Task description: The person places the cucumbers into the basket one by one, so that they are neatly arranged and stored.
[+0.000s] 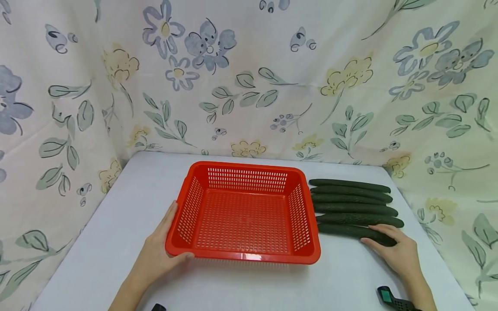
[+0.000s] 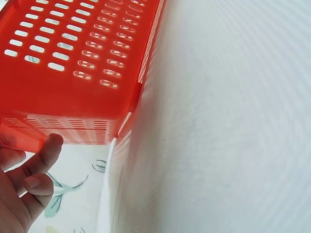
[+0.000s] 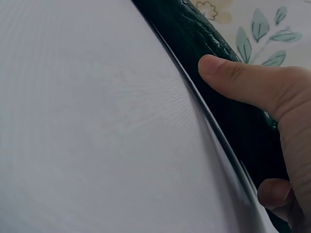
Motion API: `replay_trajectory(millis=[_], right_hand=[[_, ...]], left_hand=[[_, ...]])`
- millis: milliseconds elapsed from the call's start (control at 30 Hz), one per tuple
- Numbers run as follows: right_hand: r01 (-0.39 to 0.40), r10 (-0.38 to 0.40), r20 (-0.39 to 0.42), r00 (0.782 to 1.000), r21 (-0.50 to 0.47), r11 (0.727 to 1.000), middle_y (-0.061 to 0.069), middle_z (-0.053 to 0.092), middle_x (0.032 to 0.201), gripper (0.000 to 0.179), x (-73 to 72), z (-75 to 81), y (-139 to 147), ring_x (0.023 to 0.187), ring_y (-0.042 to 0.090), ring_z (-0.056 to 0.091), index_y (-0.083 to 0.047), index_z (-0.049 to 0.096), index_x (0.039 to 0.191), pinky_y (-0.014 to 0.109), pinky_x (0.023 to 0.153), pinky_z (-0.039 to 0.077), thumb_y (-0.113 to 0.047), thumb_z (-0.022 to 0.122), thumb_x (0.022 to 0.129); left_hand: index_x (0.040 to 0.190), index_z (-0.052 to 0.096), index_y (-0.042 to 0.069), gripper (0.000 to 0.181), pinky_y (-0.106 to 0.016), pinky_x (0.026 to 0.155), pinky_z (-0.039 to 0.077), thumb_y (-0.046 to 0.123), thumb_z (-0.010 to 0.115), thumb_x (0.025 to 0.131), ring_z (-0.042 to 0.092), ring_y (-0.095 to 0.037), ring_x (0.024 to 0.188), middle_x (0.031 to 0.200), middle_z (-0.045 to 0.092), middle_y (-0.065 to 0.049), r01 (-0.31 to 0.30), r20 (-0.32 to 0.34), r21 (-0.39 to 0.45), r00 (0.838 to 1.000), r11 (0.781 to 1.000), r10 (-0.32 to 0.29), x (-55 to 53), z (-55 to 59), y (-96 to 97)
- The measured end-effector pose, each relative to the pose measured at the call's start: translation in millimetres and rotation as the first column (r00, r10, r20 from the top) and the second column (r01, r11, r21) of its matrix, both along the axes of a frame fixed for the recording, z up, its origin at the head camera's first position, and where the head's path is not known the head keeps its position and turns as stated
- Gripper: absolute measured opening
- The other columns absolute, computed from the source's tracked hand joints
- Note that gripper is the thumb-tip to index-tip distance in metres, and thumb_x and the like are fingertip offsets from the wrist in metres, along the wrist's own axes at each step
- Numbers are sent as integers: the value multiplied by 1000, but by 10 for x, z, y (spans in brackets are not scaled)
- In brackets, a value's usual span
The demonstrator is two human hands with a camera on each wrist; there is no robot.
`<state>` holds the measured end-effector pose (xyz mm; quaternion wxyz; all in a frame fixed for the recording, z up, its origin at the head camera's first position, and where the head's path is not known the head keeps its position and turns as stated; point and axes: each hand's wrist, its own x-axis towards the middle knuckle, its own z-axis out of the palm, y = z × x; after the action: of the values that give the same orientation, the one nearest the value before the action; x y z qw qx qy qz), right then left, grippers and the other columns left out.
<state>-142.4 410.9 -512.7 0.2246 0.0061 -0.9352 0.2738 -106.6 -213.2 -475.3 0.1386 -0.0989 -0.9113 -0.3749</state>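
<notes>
A red plastic basket (image 1: pixel 243 258) with slotted walls sits on the table, nothing inside it. My left hand (image 1: pixel 157 255) holds its near left corner, the thumb along the front rim and the fingers against the left side. In the left wrist view, fingers (image 2: pixel 43 158) show beside the basket wall (image 2: pixel 63 94). To the right of the basket lie several long dark green cucumbers (image 1: pixel 355 208) side by side. My right hand (image 1: pixel 398 250) grips the nearest cucumber (image 1: pixel 346 230) around its right end. The right wrist view shows the thumb pressed on that cucumber (image 3: pixel 194 43).
A white cloth covers the table (image 1: pixel 249 289). A floral curtain (image 1: pixel 249 86) hangs behind it and along both sides. The cucumbers' left ends lie close to the basket's right wall. Dark wrist devices show at the bottom, one with a small screen (image 1: pixel 386 296).
</notes>
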Motion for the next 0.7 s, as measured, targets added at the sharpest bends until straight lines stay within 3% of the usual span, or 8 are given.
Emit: replay_trajectory(millis=[100, 367, 467, 567, 633, 700], right_hand=[[-20, 20, -20, 1000, -8, 1000, 14, 75, 118, 45, -3, 23, -16, 112, -27, 38, -12, 83, 107, -1, 102, 24, -24, 102, 68], [-12, 11, -41, 999, -38, 999, 12, 74, 114, 43, 4, 150, -55, 111, -31, 36, -12, 83, 108, -3, 97, 25, -21, 101, 70], [38, -38, -4, 999, -66, 997, -8, 72, 117, 43, 15, 201, -72, 111, -32, 35, -14, 82, 112, 0, 100, 26, -25, 99, 74], [73, -71, 17, 997, -87, 994, -34, 60, 116, 43, 16, 244, -91, 112, -32, 34, -15, 81, 116, 3, 105, 27, -29, 97, 78], [83, -82, 11, 997, -95, 992, -41, 54, 114, 43, 2, 271, -112, 112, -32, 35, -15, 80, 116, 4, 105, 28, -28, 96, 79], [96, -95, 10, 995, -100, 990, -36, 59, 115, 43, -23, 302, -140, 113, -31, 37, -14, 80, 117, 4, 105, 29, -28, 96, 79]], left_hand=[[172, 17, 20, 134, -60, 92, 58, 40, 98, 67, 48, -45, 145, 173, 31, -12, 0, -1, -7, 1000, 1000, 0, -3, -1, -8], [172, 17, 19, 134, -55, 92, 59, 38, 98, 67, 50, -42, 144, 174, 30, -11, 15, -6, -3, 1000, 1000, -15, -23, 0, -6], [172, 17, 20, 135, -53, 94, 58, 38, 99, 67, 49, -42, 145, 174, 29, -10, 22, -6, 0, 1000, 1000, -22, -24, 2, -12], [172, 17, 20, 136, -49, 99, 54, 36, 99, 66, 48, -41, 147, 175, 28, -9, 25, -4, 0, 1000, 1000, -25, -26, 2, -24], [172, 17, 20, 136, -46, 100, 52, 35, 100, 65, 47, -41, 147, 175, 28, -9, 26, -2, 1, 1000, 1000, -26, -27, 1, -31], [172, 16, 20, 136, -44, 100, 52, 35, 99, 66, 48, -41, 146, 175, 28, -9, 27, 0, 4, 1000, 1000, -27, -26, 0, -33]])
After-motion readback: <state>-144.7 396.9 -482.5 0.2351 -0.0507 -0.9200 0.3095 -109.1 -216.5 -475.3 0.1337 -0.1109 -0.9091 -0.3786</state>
